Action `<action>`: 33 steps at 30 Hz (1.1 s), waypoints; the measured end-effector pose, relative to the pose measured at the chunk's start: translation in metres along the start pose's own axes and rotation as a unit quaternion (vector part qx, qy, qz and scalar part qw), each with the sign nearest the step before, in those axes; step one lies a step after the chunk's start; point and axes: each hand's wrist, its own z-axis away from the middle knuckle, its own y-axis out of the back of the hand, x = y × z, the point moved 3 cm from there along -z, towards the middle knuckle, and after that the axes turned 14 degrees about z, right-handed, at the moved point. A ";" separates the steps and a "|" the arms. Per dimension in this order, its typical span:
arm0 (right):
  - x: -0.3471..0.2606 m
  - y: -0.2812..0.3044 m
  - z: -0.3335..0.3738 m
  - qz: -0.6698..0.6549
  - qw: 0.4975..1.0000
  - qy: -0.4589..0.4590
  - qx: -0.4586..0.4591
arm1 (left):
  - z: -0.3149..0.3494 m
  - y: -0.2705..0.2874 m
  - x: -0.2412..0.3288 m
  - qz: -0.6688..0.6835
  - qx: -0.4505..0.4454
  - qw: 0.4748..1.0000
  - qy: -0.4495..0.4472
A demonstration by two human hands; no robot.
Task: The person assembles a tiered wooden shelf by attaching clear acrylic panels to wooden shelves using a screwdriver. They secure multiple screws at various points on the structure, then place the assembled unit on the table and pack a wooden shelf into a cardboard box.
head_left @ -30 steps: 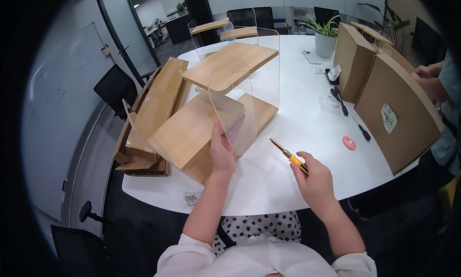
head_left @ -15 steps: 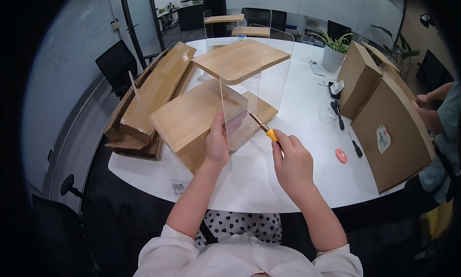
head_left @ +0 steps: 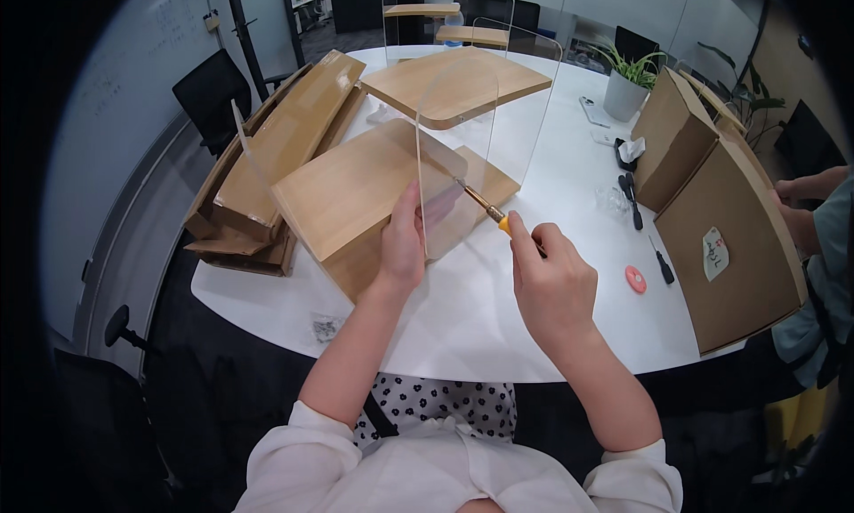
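Note:
A yellow-handled screwdriver (head_left: 485,204) is gripped in my right hand (head_left: 556,286). Its copper-coloured shaft points up and left, and the tip meets the outside of a clear acrylic panel (head_left: 430,215) near its right edge. Tilted on the table, the shelf unit has light wooden boards (head_left: 342,197) between clear side panels. My left hand (head_left: 405,246) is closed on its near side, with some fingers seen through the acrylic. Whatever lies under the screwdriver tip is too small to make out. Behind it, a second wooden shelf (head_left: 458,84) stands upright with clear sides.
Flattened cardboard boxes (head_left: 289,144) lie at the left. An open carton (head_left: 734,251) stands at the right, near another person's hands (head_left: 809,202). Between are black screwdrivers (head_left: 631,202), a pink disc (head_left: 635,279) and a potted plant (head_left: 625,95). A small plastic bag (head_left: 326,326) lies near the front edge.
My right hand has turned a little around the screwdriver handle, its tip still at the panel. The left hand keeps its hold. The whole view has shifted slightly.

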 end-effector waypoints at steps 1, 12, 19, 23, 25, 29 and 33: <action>0.002 0.001 -0.001 0.019 0.999 0.026 0.014 | 0.000 0.001 0.000 0.001 0.000 1.000 0.002; 0.013 -0.004 -0.001 0.057 0.990 0.109 0.068 | -0.004 0.011 -0.006 0.093 0.014 0.995 0.018; 0.003 0.007 -0.017 0.192 0.952 0.173 0.165 | 0.001 0.006 -0.004 0.072 0.027 0.997 0.008; 0.000 0.007 -0.018 0.146 0.975 0.149 0.072 | -0.001 0.007 -0.001 0.017 0.055 0.998 -0.001; 0.004 0.004 -0.015 0.097 0.988 0.111 0.039 | 0.003 -0.001 0.000 0.014 0.082 0.996 0.005; 0.002 -0.002 -0.014 -0.043 0.999 -0.025 0.014 | 0.006 -0.003 -0.001 0.018 0.071 0.997 0.021; 0.001 -0.006 -0.015 -0.195 0.964 -0.161 -0.084 | -0.005 0.021 -0.008 0.021 0.061 0.998 0.019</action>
